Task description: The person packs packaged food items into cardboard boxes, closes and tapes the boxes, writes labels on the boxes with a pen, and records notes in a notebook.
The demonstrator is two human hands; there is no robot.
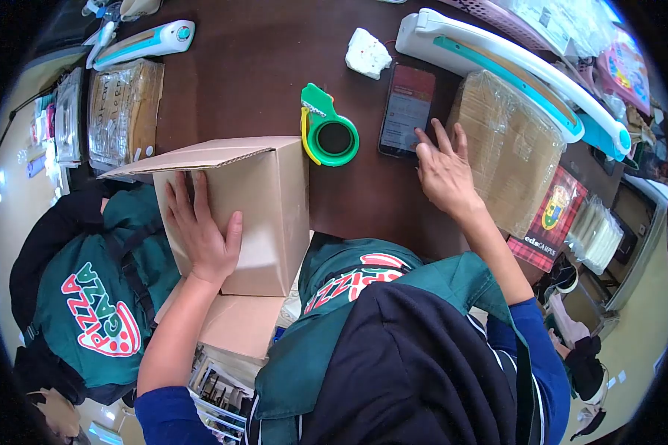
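Observation:
An upright cardboard box (pixel 267 222) stands at the table's front edge, with a top flap folded outward. My left hand (pixel 206 233) lies flat against its near side, fingers spread, the fingertips under the flap's edge. To the right, a phone (pixel 408 110) with a lit screen lies on the table. My right hand (pixel 445 167) is beside its lower right corner, fingers spread, one fingertip at the screen's edge. Between box and phone lies a green tape dispenser (pixel 346 142) with a yellow part.
On the brown table (pixel 252 67) are a white foam piece (pixel 367 54), a white-and-teal sealer (pixel 497 63), a wrapped cardboard package (pixel 506 148), a red plaid packet (pixel 548 219) and a wrapped stack (pixel 124 111). A co-worker's green apron (pixel 89 297) shows at left.

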